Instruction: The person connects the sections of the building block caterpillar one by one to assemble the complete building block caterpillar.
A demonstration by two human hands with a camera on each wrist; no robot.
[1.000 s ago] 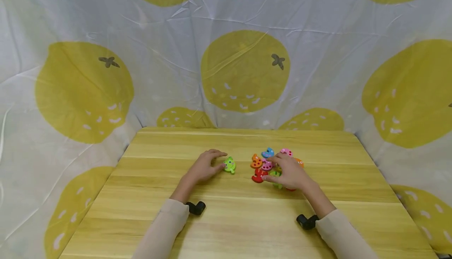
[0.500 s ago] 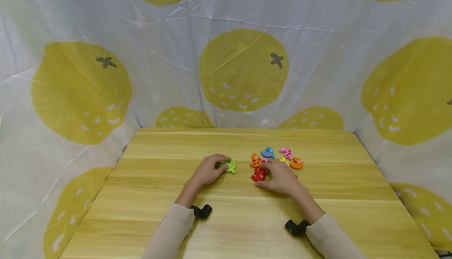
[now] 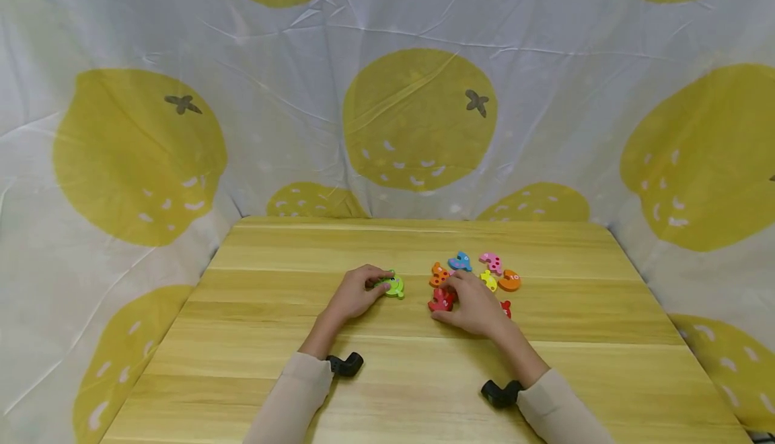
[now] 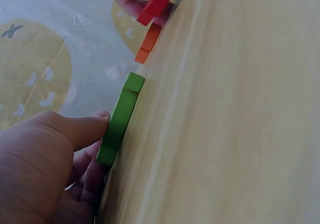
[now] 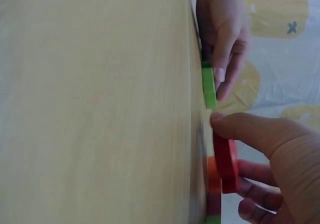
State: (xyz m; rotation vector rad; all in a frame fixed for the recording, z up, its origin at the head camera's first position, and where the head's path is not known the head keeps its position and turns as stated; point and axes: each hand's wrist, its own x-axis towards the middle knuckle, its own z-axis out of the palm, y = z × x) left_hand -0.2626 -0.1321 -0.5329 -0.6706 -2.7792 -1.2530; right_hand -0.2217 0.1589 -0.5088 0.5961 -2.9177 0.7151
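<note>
A light-green, flat, chunky puzzle piece with a printed face (image 3: pixel 396 285) lies on the table, left of the other pieces. My left hand (image 3: pixel 356 294) pinches its left side, the thumb pressing the edge of the green piece (image 4: pixel 120 121) in the left wrist view. My right hand (image 3: pixel 478 304) pinches a red puzzle piece marked 2 (image 3: pixel 440 301) between thumb and fingers. In the right wrist view the red piece (image 5: pixel 226 161) is tilted and lifted a little off the tabletop. An orange piece (image 3: pixel 438 275) lies just behind it.
Blue (image 3: pixel 460 261), pink (image 3: pixel 491 262), yellow (image 3: pixel 488 281) and round orange (image 3: pixel 510 280) pieces lie behind and right of my right hand. Another red piece (image 3: pixel 506 308) shows beside that hand. The wooden table (image 3: pixel 412 390) meets a lemon-print cloth (image 3: pixel 418 121) at the back.
My right hand has moved left from over the pile and taken hold of the red piece, shifting it slightly left. My left hand has closed on the green piece, which has turned a little.
</note>
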